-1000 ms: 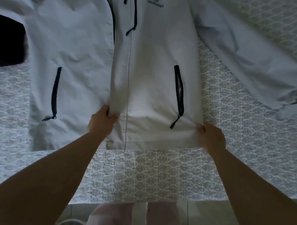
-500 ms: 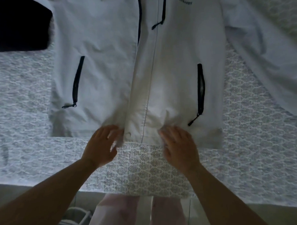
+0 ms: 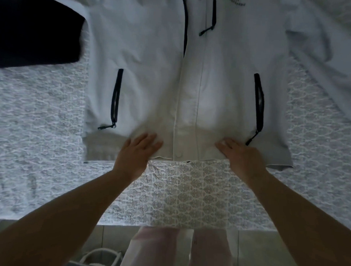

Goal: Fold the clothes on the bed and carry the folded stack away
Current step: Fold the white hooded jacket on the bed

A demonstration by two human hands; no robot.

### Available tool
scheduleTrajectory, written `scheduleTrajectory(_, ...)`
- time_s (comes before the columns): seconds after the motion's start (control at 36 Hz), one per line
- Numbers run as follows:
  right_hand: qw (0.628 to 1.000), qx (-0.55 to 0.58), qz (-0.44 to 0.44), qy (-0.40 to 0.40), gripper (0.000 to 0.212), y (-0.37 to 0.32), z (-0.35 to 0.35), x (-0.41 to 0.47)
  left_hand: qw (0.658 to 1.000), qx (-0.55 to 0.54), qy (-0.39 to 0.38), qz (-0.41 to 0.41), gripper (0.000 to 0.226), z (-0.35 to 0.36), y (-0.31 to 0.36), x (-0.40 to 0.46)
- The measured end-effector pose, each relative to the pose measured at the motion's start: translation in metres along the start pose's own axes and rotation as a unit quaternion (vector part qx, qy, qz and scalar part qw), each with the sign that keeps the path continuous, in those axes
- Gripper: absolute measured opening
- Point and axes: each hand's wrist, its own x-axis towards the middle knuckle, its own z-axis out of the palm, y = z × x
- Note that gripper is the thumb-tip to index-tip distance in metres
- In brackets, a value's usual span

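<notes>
Head cam looking straight down: a white jacket [image 3: 192, 83] is laid out flat, front side up, on the bed [image 3: 188, 193] with its patterned cover, hem toward the near edge. Left hand [image 3: 136, 153] is flat on the hem just left of the front placket, fingers straight and spread, not gripping anything. Right hand [image 3: 241, 157] does the same on the right side, palm down, pressing the fabric beside the right pocket zipper [image 3: 258, 108]. Left pocket zipper [image 3: 115, 99] sits well left of the left hand. A dark garment [image 3: 35, 26] lies at far left, touching the jacket's sleeve area.
</notes>
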Motion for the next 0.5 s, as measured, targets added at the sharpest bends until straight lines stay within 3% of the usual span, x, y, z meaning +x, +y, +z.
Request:
scheduleTrajectory(0.06, 0.999, 0.004, 0.018, -0.040, 0.061, 0.000, -0.007, -0.004, 1.000, -0.007, -0.029, -0.001, 0.078, -0.007, 0.001, -0.003)
scheduleTrajectory(0.19, 0.998, 0.023, 0.024, -0.046, 0.052, -0.011, -0.022, -0.018, 0.996, 0.000, -0.087, 0.012, 0.074, -0.022, 0.001, -0.014)
scheduleTrajectory(0.5, 0.994, 0.065, 0.031, -0.077, 0.054, -0.047, 0.014, -0.083, 0.992, 0.041, -0.121, -0.023, 0.078, 0.019, 0.026, -0.084)
